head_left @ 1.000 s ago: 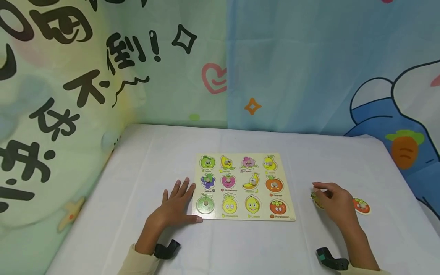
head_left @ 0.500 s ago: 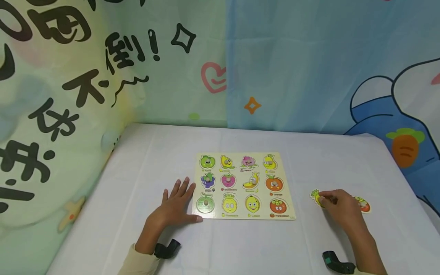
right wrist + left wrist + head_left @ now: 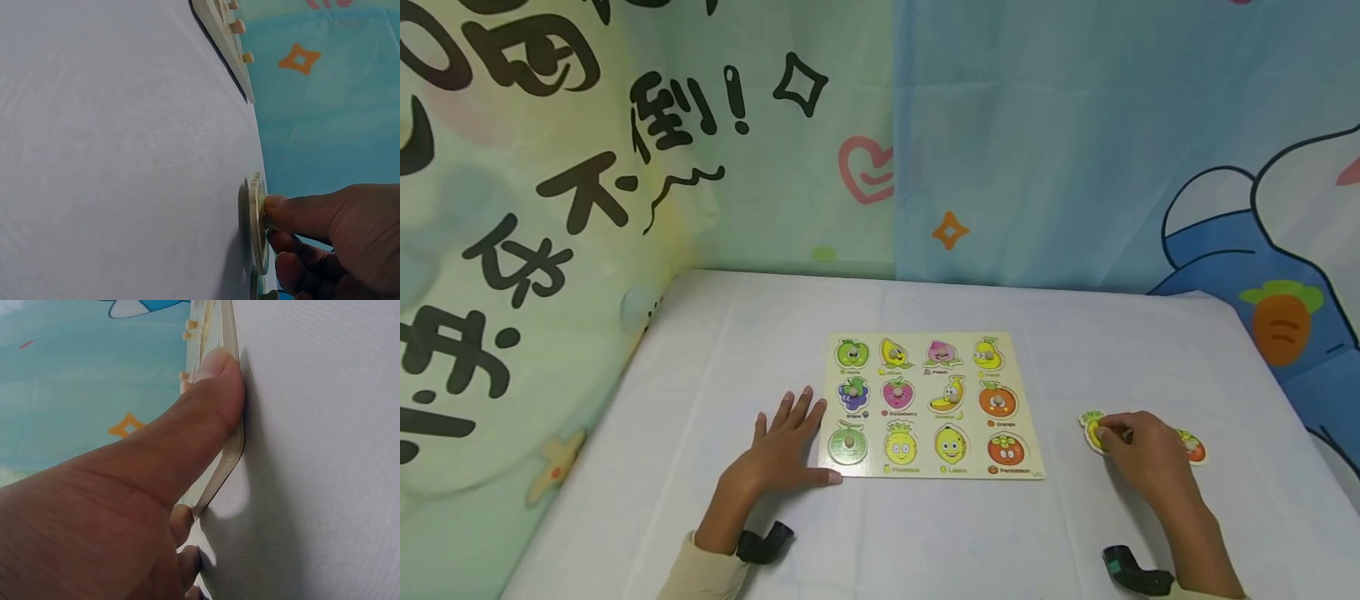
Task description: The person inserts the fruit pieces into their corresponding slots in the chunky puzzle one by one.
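The fruit puzzle board lies on the white table, with rows of cartoon fruit. My left hand rests at its left edge, fingers spread, thumb at the near left corner. In the left wrist view, the thumb lies along the board's rim. To the right of the board, my right hand pinches a pineapple puzzle piece between thumb and fingertips. The right wrist view shows that piece edge-on beside a dark shadow; whether it touches the cloth I cannot tell. The fingers hide part of it.
A red-orange fruit piece lies just right of my right hand, partly covered by it. In the right wrist view, the board shows small peg knobs. A printed curtain hangs behind the table.
My right hand has shifted slightly right and toward me since one second ago, and more of the pineapple piece shows. Little differs over the last half second. The left hand stays put.
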Demonstrator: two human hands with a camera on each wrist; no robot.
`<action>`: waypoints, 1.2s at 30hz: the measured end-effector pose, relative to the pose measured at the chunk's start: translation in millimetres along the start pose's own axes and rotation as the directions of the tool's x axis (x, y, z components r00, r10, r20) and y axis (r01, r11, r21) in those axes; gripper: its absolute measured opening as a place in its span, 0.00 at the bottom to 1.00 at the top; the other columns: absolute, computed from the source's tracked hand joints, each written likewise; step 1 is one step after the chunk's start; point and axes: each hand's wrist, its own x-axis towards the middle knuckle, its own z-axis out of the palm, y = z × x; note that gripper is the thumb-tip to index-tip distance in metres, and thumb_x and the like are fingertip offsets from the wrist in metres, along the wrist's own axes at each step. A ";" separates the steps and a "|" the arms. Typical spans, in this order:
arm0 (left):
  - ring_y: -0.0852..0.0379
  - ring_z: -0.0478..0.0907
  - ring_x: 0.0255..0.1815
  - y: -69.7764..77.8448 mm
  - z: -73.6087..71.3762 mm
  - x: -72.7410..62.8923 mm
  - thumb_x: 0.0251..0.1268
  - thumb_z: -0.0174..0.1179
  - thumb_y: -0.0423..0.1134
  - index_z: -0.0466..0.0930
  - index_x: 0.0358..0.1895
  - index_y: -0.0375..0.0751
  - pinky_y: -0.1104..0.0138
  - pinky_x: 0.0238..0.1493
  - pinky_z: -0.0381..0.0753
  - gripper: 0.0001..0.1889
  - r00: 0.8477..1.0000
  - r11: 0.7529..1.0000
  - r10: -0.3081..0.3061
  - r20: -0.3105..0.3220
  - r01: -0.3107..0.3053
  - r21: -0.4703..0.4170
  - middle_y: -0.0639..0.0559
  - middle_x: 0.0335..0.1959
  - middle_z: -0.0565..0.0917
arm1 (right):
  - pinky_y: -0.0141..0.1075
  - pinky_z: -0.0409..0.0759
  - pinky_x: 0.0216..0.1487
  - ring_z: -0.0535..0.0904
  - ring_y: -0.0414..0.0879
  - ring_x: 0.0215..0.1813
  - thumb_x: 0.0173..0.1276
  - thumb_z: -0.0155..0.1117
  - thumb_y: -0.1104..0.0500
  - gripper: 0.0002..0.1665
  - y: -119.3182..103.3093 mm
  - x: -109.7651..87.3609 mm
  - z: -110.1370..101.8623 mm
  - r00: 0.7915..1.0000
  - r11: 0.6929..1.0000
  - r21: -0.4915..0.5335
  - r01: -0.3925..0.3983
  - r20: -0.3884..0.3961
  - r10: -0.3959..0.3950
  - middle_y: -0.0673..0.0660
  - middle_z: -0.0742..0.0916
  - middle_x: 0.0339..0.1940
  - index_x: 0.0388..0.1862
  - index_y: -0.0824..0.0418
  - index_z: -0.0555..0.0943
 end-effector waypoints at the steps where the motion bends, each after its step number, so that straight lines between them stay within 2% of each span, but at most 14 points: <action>1: 0.42 0.33 0.78 0.4 -0.2 -0.1 0.42 0.73 0.63 0.52 0.78 0.48 0.36 0.68 0.35 0.59 1.000 1.000 0.001 -0.001 -0.001 -0.001 0.48 0.79 0.43 | 0.44 0.72 0.29 0.75 0.55 0.35 0.64 0.67 0.64 0.13 -1.1 -0.2 -0.8 1.000 1.000 -0.002 0.003 -0.010 -0.003 0.65 0.82 0.35 0.44 0.73 0.83; 7: 0.42 0.32 0.78 1.1 -1.2 -0.2 0.42 0.73 0.63 0.51 0.78 0.47 0.36 0.68 0.35 0.59 1.000 1.000 0.002 0.002 -0.002 -0.007 0.48 0.79 0.42 | 0.37 0.70 0.26 0.73 0.52 0.33 0.62 0.69 0.64 0.14 -9.2 0.0 -0.7 0.988 0.995 0.035 0.093 -0.131 -0.088 0.62 0.83 0.34 0.44 0.72 0.83; 10: 0.42 0.32 0.78 0.6 -2.5 0.4 0.43 0.73 0.63 0.51 0.78 0.47 0.36 0.68 0.35 0.59 1.000 1.000 0.007 -0.001 -0.007 -0.009 0.48 0.79 0.42 | 0.36 0.71 0.24 0.73 0.49 0.32 0.60 0.71 0.66 0.12 -13.5 1.2 2.5 0.965 0.984 0.056 0.170 -0.209 -0.155 0.60 0.84 0.33 0.43 0.69 0.84; 13: 0.42 0.32 0.78 0.1 -3.1 0.5 0.43 0.73 0.63 0.51 0.78 0.47 0.36 0.68 0.35 0.59 1.000 1.000 0.012 -0.004 -0.012 -0.010 0.48 0.79 0.42 | 0.33 0.70 0.22 0.72 0.47 0.31 0.59 0.72 0.66 0.11 -16.6 2.7 5.6 0.942 0.966 0.083 0.245 -0.256 -0.217 0.58 0.84 0.31 0.41 0.69 0.84; 18: 0.42 0.33 0.78 -0.5 -1.9 -0.1 0.42 0.73 0.64 0.52 0.78 0.47 0.36 0.68 0.36 0.59 1.000 1.000 0.021 -0.004 -0.021 -0.007 0.47 0.79 0.43 | 0.28 0.68 0.23 0.71 0.45 0.30 0.59 0.72 0.66 0.10 -23.0 3.9 9.9 0.919 0.942 0.132 0.310 -0.296 -0.261 0.57 0.83 0.29 0.40 0.68 0.84; 21: 0.41 0.34 0.78 -0.8 -0.4 -0.6 0.42 0.73 0.64 0.52 0.78 0.46 0.35 0.68 0.36 0.59 1.000 1.000 0.023 -0.002 -0.023 -0.004 0.46 0.79 0.44 | 0.26 0.69 0.25 0.71 0.40 0.30 0.58 0.73 0.65 0.10 -21.7 6.5 17.6 0.889 0.922 0.127 0.365 -0.341 -0.305 0.54 0.84 0.29 0.39 0.65 0.85; 23: 0.41 0.34 0.78 -1.5 1.1 -0.7 0.42 0.73 0.64 0.53 0.78 0.47 0.35 0.68 0.37 0.59 1.000 1.000 0.019 -0.003 -0.019 0.002 0.46 0.79 0.44 | 0.27 0.70 0.26 0.71 0.40 0.30 0.57 0.74 0.66 0.10 -23.7 6.7 21.7 0.884 0.914 0.135 0.384 -0.340 -0.321 0.53 0.84 0.29 0.38 0.65 0.85; 25: 0.42 0.34 0.78 -1.7 1.9 -0.5 0.42 0.73 0.64 0.53 0.78 0.47 0.35 0.68 0.37 0.59 1.000 1.000 0.015 -0.007 -0.015 0.004 0.47 0.79 0.44 | 0.24 0.70 0.27 0.71 0.36 0.29 0.57 0.75 0.63 0.09 -19.1 11.1 31.9 0.860 0.895 0.128 0.427 -0.365 -0.358 0.48 0.84 0.29 0.37 0.60 0.85; 28: 0.41 0.35 0.78 -1.7 2.0 -0.2 0.41 0.73 0.64 0.53 0.77 0.46 0.35 0.68 0.37 0.59 1.000 1.000 0.013 -0.015 -0.013 0.006 0.46 0.79 0.45 | 0.24 0.69 0.28 0.71 0.38 0.29 0.57 0.75 0.64 0.08 -33.6 7.8 33.6 0.884 0.892 0.188 0.410 -0.321 -0.339 0.48 0.84 0.28 0.35 0.59 0.86; 30: 0.41 0.34 0.78 -1.9 2.0 0.0 0.42 0.73 0.64 0.53 0.77 0.47 0.35 0.68 0.37 0.59 1.000 1.000 0.013 -0.016 -0.013 0.008 0.46 0.79 0.45 | 0.22 0.68 0.28 0.70 0.37 0.29 0.57 0.75 0.64 0.07 -41.7 6.3 36.4 0.892 0.885 0.220 0.411 -0.298 -0.340 0.47 0.83 0.28 0.35 0.58 0.86; 32: 0.42 0.34 0.78 -2.2 1.9 0.2 0.42 0.73 0.64 0.53 0.78 0.47 0.35 0.68 0.37 0.59 1.000 1.000 0.014 -0.017 -0.014 0.008 0.47 0.79 0.44 | 0.23 0.69 0.28 0.71 0.41 0.29 0.57 0.75 0.66 0.08 -57.4 1.3 33.3 0.919 0.891 0.263 0.370 -0.244 -0.310 0.50 0.83 0.28 0.36 0.61 0.86; 36: 0.42 0.34 0.78 -2.4 2.7 0.4 0.42 0.73 0.64 0.53 0.78 0.47 0.35 0.68 0.37 0.59 1.000 1.000 0.011 -0.014 -0.011 0.016 0.47 0.79 0.44 | 0.25 0.69 0.29 0.71 0.42 0.30 0.59 0.74 0.64 0.07 -69.3 1.2 39.6 0.934 0.883 0.316 0.348 -0.195 -0.299 0.49 0.83 0.28 0.36 0.60 0.86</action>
